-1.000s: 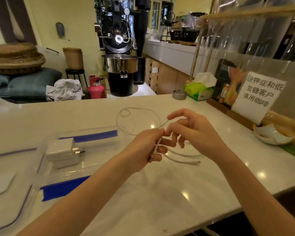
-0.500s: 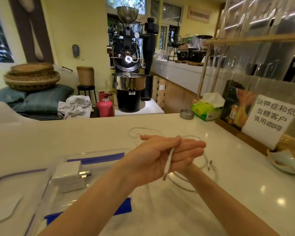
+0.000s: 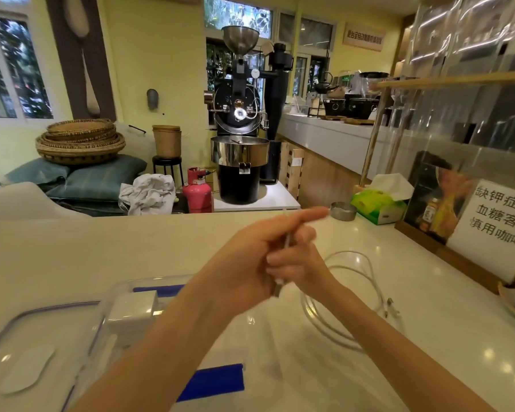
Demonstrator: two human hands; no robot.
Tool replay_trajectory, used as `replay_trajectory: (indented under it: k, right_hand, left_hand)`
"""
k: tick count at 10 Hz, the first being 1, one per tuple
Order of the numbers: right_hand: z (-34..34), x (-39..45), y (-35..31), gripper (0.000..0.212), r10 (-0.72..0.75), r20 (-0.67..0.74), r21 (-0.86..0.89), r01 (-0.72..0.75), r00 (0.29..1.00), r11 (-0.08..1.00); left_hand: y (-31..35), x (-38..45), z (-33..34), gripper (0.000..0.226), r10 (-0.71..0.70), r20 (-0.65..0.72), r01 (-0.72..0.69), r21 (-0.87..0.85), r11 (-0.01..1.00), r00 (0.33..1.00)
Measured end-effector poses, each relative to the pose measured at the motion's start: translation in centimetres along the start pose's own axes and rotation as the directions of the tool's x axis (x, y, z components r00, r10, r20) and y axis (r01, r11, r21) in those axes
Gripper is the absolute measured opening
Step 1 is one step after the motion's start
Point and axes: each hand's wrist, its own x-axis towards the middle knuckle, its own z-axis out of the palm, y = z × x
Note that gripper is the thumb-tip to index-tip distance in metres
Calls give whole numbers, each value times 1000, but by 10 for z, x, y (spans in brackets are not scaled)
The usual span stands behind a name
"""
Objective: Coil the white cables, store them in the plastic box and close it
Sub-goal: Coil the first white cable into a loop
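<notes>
White thin cable (image 3: 366, 295) lies looped on my pale stone table (image 3: 72, 251), one end pinched upright where my left hand (image 3: 250, 263) and right hand (image 3: 301, 269) meet; nearer left sits the clear plastic box (image 3: 110, 295) holding a white charger (image 3: 134, 307).

White paper sign (image 3: 500, 230), right edge of counter, leaning on framed drink picture (image 3: 437, 200): handwritten Chinese, 3 lines, "缺钾症和 / 血糖客户 / 慎用咖啡", cut off at frame edge. Wall plaque (image 3: 364, 36) above windows: Chinese characters, too blurred to read.
</notes>
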Motion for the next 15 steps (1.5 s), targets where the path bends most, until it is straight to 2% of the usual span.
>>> replay_trajectory:
  k: [1,2,3,4,5,6,7,8,9,10,11,12,13,14,15]
  right_hand:
    - [5,-2,1,11,-19,-34,-81,16,999,997]
    - [8,-11,-1,17,-100,-65,-179,87,993,980]
    - [11,-21,-6,34,-110,185,-435,181,977,882]
    - [10,-25,-26,42,-43,382,-513,251,923,821]
    - [2,-25,-48,33,-36,428,-563,297,903,771]
    - [3,-27,-65,22,43,461,-604,278,887,747]
    - [9,-29,-75,21,57,505,-629,322,861,707]
    - [6,-27,-75,23,10,501,-684,389,866,617]
    - [-6,-23,-80,15,-154,458,-655,450,875,607]
    - [-20,-12,-83,12,-237,440,-586,477,866,655]
    - [-31,2,-85,8,-319,415,-477,502,852,721]
    - [-40,14,-84,17,-325,261,-296,396,909,869]
    - [-40,25,-74,13,-303,154,-81,318,940,945]
    - [-35,34,-56,7,-211,86,195,191,974,962]
    - [-19,33,-35,21,-102,62,274,81,993,958]
  left_hand:
    - [13,10,-21,26,138,-128,-150,-91,984,982]
    - [20,14,-44,33,233,-222,-248,-41,968,947]
    - [23,14,-60,35,264,-289,-247,96,964,920]
    - [20,13,-66,35,225,-312,-159,225,961,923]
    - [19,12,-69,36,189,-302,-112,256,960,934]
    - [16,13,-69,35,236,-274,-166,257,952,932]
    - [10,15,-67,33,315,-286,-223,313,923,905]
    - [4,16,-64,32,353,-272,-228,402,887,895]
    - [2,13,-64,30,313,-241,-130,565,815,919]
    - [2,9,-62,30,212,-187,-13,721,693,959]
    - [2,6,-56,36,96,-120,14,696,718,988]
    - [1,6,-51,47,-14,-70,51,570,820,997]
    - [1,5,-45,53,-80,-22,80,507,858,997]
    - [5,2,-37,44,-16,24,5,424,906,1000]
    - [10,0,-34,41,95,47,-105,272,957,994]
